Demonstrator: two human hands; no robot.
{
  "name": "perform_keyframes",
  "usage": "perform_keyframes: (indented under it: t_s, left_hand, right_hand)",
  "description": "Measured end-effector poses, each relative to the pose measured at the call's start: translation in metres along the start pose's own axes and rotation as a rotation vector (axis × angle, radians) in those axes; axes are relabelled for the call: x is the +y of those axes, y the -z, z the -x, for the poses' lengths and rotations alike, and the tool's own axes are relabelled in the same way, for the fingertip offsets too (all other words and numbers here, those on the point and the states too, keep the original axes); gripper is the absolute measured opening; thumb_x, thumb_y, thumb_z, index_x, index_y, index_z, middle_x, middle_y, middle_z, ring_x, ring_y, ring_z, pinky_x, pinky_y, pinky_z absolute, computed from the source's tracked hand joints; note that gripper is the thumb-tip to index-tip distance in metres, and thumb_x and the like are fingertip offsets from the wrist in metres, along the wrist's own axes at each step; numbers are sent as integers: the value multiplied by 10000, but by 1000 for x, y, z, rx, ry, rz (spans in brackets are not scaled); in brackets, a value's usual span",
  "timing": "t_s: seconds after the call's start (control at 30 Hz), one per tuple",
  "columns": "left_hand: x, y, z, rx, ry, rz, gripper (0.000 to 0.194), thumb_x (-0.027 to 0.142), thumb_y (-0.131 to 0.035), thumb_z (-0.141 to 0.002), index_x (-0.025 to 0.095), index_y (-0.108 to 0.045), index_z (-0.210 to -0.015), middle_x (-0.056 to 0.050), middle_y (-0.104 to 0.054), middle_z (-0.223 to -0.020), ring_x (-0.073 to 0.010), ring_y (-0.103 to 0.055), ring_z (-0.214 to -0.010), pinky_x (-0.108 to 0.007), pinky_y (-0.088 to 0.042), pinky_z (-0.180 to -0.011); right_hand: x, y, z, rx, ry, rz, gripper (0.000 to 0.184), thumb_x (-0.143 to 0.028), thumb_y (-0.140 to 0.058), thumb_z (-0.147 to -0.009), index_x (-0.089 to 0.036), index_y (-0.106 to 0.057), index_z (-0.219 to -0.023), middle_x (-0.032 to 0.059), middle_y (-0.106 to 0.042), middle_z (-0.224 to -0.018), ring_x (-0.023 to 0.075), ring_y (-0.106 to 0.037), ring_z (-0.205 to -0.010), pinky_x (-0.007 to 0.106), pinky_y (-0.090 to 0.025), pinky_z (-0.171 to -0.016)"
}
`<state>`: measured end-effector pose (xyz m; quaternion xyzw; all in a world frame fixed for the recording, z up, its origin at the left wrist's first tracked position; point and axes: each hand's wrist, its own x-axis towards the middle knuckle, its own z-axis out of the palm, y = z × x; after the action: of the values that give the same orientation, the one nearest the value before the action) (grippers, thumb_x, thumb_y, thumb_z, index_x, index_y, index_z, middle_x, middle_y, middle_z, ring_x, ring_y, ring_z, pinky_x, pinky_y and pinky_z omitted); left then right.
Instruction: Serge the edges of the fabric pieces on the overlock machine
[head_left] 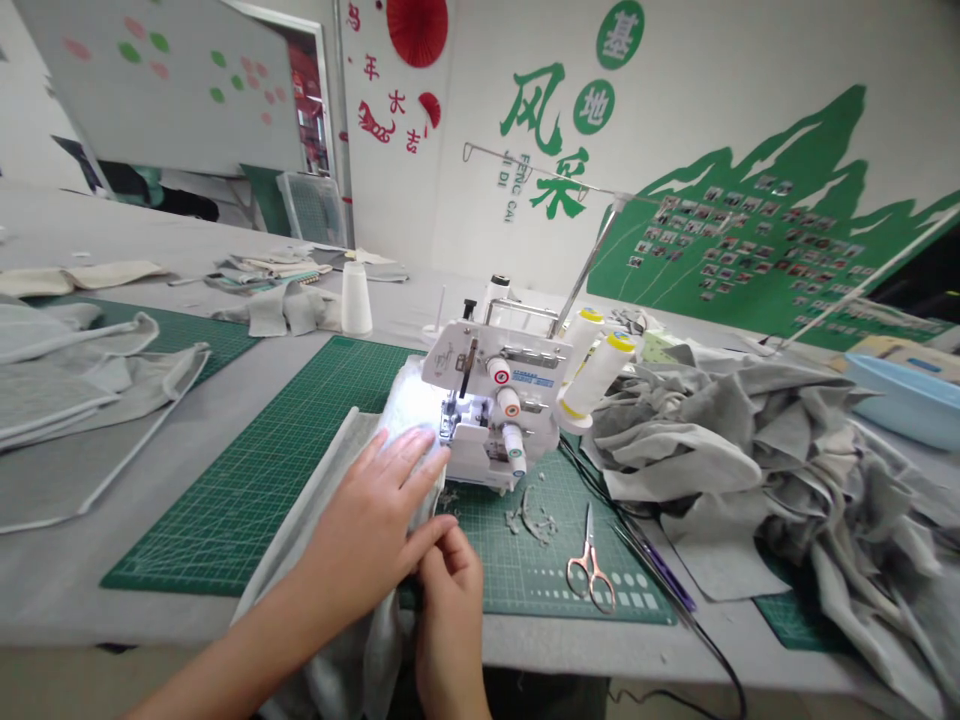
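A white overlock sewing machine (495, 405) stands on a green cutting mat (277, 450), its lamp lighting the needle area. A strip of grey fabric (315, 500) runs from the table's front edge under the presser foot. My left hand (375, 530) lies flat on this fabric, fingers stretched towards the needle. My right hand (450, 590) sits just below it, fingers pinched on the fabric's right edge near the mat's front.
Small scissors (590, 570) and grey trimmings (532, 520) lie right of my hands. A heap of grey cloth (757, 450) fills the right side, a blue tray (904, 395) behind it. Grey fabric pieces (82, 390) lie left; a white thread cone (356, 298) stands behind.
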<state>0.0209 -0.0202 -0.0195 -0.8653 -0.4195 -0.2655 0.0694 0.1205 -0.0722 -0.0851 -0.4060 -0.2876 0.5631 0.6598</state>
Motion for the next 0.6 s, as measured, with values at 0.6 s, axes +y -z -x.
perform_keyframes:
  t_s: [0.6]
  left_hand:
    - [26, 8, 34, 37, 16, 69, 581, 353, -566, -948, 148, -446, -1478, -125, -521, -1488, -303, -479, -1373, -493, -455, -1110]
  right_hand:
    - [-5, -2, 1, 161, 83, 181, 335, -356, -792, -696, -211, -492, -655, -86, -448, -552, 99, -374, -520, 195, -344, -492]
